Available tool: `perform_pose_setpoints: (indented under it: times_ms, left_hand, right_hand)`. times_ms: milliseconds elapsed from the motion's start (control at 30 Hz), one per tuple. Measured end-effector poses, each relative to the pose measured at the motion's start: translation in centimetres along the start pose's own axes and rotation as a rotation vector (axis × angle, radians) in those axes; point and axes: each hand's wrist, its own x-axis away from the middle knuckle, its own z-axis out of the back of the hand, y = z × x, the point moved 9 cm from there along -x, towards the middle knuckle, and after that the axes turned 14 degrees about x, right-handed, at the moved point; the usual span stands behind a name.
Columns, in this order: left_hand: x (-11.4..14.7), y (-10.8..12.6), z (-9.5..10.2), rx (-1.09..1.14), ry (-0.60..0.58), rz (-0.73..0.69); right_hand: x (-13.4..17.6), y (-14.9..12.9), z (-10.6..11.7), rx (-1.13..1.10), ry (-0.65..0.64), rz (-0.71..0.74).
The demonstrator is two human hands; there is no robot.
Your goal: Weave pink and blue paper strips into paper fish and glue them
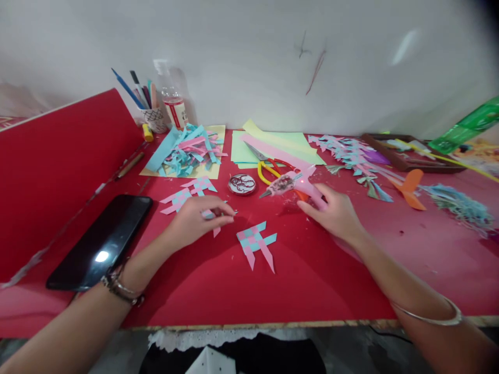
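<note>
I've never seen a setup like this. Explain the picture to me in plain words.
There is no machine here: these are a person's own bare hands, seen by a camera worn on the head, looking forward and down. The right hand holds a pink glue gun. The left hand has its fingertips together; whether they pinch something small is hard to tell. Between the hands, a woven paper piece lies on the red table. Around it are a phone, scissors and paper strips.

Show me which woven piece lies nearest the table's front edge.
The woven piece lying alone between left hand and right hand; the others lie farther back, beside the left hand or toward the wall.
</note>
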Motion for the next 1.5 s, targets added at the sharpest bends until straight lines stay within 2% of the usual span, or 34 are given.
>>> perform_pose_setpoints:
  times_ms: [67,100,167,533,867,1200,1500]
  left_hand:
    - [0.4,0.6,-2.1,-0.156,-0.195,-0.101]
    - [0.6,0.7,-2.8,-0.211,-0.256,-0.142]
    - [0.8,0.7,-3.4,-0.286,-0.299,-0.198]
    - [0.9,0.7,-4.7,-0.362,-0.346,-0.269]
    - [1.1,1.1,-4.5,-0.356,-0.346,-0.319]
    - [0.7,0.1,-4.2,-0.340,-0.354,-0.182]
    - [0.8,-0.2,-4.9,-0.310,-0.390,-0.180]
  right_hand:
    - [-0.2,0.7,0.1,0.016,0.005,-0.038]
    - [-0.2,1.0,0.1,0.020,0.002,-0.053]
    - [-0.3,1.5,-0.1,0.024,-0.023,-0.077]
    - [-0.2,2.2,-1.5,0.060,-0.176,-0.110]
    - [0.0,2.3,-2.0,0.034,-0.235,-0.129]
    - [0.0,2.1,-2.0,0.029,-0.239,-0.115]
    - [0.0,2.1,-2.1,0.029,-0.237,-0.085]
